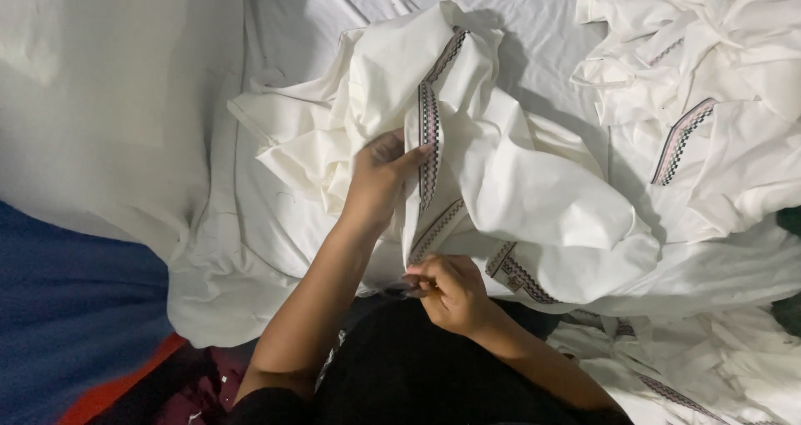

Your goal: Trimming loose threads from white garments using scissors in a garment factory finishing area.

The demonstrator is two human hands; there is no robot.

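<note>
Both hands' grip, left hand (380, 175) and right hand (446, 291), seemingly pinches white garment (517, 191) trim.

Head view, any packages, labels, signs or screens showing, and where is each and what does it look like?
None in view: only white garments with patterned trim, held by the left hand and right hand, over a white sheet.

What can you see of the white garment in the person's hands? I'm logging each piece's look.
The white garment looks like soft woven cloth, crumpled and heaped on a white sheet. A patterned band in black, white and pink edges its opening. The left hand pinches the band high up; the right hand grips its lower end near the lap.
</note>
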